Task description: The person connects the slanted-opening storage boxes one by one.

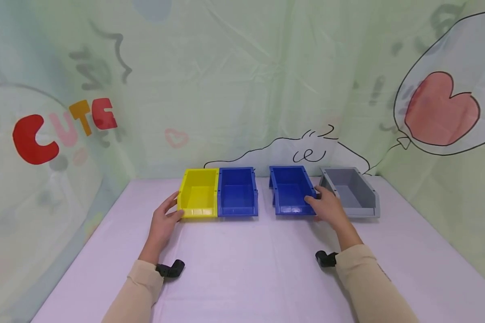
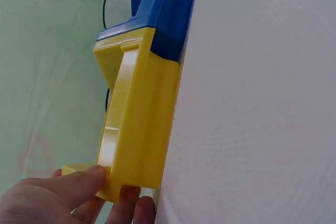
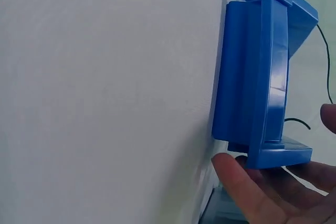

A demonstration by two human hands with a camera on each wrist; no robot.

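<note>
Four open-front plastic bins stand in a row on the table. At the left end, my left hand holds the yellow bin by its front left corner. Its thumb lies on the front lip in the left wrist view, with fingers along the outer side. A blue bin sits directly against the yellow one. Beyond a gap, my right hand grips the second blue bin at its right wall. The thumb is over the rim, and fingers lie along the outside.
A grey bin stands right of my right hand, close beside it. Behind the row hangs a printed curtain, which also encloses both sides. Pale cloth covers the table. A black wrist device sits at each cuff.
</note>
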